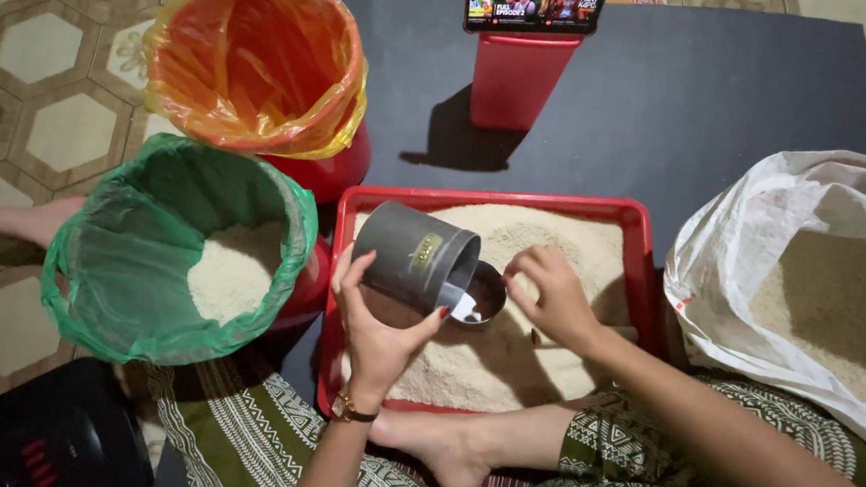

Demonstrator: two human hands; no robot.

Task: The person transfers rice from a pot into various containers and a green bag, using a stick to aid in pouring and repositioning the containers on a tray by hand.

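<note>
My left hand [375, 332] grips a grey metal can [414, 256], tilted on its side with its open mouth pointing right, just above a red tray [641, 276] of white rice [544, 235]. My right hand [550, 296] rests on the rice next to the can's mouth, fingers curled and touching the grains. A small round lid or dish [482, 299] lies beneath the can's rim.
A green-lined bucket [142, 256] partly filled with rice stands left of the tray. Behind it is an orange-lined bucket [254, 57]. A white sack [753, 253] of rice sits at right. A phone [535, 4] leans on a red box [515, 78]. My bare foot [441, 445] lies below the tray.
</note>
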